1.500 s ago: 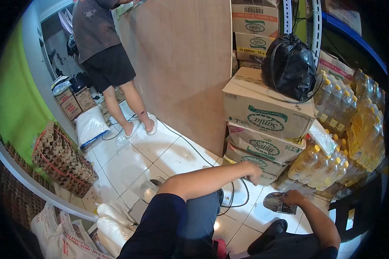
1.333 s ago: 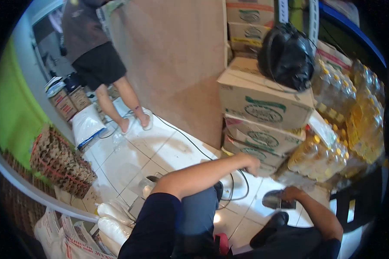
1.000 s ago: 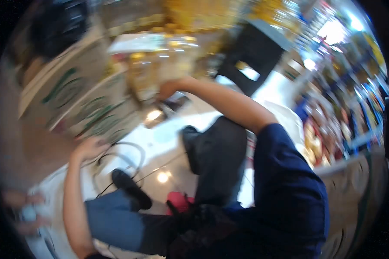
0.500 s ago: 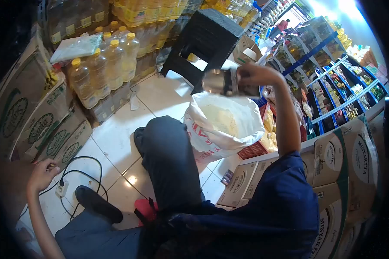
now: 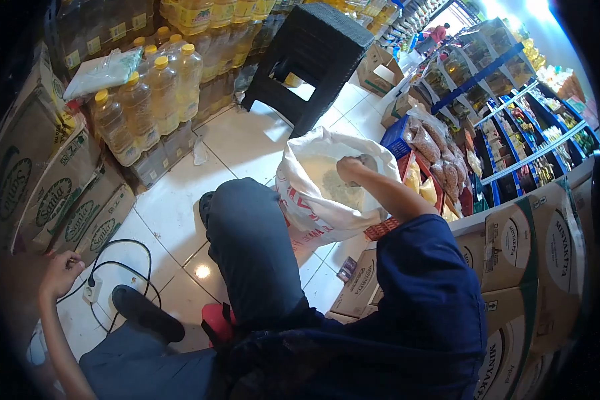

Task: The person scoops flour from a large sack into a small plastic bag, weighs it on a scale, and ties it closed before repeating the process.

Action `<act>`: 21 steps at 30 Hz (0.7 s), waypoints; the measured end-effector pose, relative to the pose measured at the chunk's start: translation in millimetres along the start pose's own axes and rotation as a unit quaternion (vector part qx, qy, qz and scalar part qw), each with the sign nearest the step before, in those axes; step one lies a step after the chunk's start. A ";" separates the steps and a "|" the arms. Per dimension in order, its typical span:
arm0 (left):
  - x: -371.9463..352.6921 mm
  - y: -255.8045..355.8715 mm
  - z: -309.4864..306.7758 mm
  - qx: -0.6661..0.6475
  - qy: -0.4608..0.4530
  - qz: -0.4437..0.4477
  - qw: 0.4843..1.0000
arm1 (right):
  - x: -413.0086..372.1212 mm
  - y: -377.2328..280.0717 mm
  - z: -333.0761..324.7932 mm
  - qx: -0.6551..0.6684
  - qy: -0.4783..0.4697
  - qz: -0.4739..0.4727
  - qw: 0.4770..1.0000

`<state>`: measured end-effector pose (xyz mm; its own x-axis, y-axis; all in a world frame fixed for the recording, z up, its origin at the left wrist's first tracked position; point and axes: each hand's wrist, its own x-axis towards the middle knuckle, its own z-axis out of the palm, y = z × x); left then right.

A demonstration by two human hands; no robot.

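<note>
My right hand (image 5: 353, 171) reaches into an opened white sack (image 5: 299, 190) with red print. It is closed around a shiny metal scoop (image 5: 367, 161), mostly hidden behind the fingers. Pale, whitish loose contents (image 5: 320, 170) show inside, below the sack's rolled rim. At the far left, my left hand (image 5: 61, 275) is loosely closed with its fingers curled and nothing visible in them. Beside it lie a black cable (image 5: 148, 267) and a white socket block (image 5: 92, 291) on the tiles.
A black stool (image 5: 313, 57) stands behind the sack. Bottles of yellow oil (image 5: 163, 90) and cartons (image 5: 60, 200) line the left. More cartons (image 5: 510, 243) are stacked at right. Past the sack are bagged goods (image 5: 433, 143) and shelves (image 5: 527, 133). A person (image 5: 439, 33) is far back.
My right hand has moved down from above the sack's far rim into its opening, with the metal scoop. My left hand stays at the far left, and the view has shifted slightly.
</note>
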<state>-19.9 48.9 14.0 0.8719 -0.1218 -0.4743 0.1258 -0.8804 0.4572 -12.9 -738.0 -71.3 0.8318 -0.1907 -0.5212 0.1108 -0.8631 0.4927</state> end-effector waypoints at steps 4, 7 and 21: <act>-2.9 5.3 -3.2 -0.010 0.006 0.004 1.000 | 23.1 -15.6 2.5 -0.051 -0.032 -0.055 0.997; -5.3 17.4 -6.3 -0.018 -0.002 -0.005 1.000 | 16.5 -13.9 -13.6 0.013 -0.005 -0.055 0.998; -9.6 4.1 -6.0 -0.053 0.017 0.007 0.998 | -0.3 -21.8 -28.5 0.135 -0.223 -0.078 0.962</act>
<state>-24.9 49.3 25.0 0.8892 -0.1167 -0.4424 0.1615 -0.8246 0.5421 0.0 -705.8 -62.1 0.4935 -0.1786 -0.8512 0.0205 -0.9760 0.2167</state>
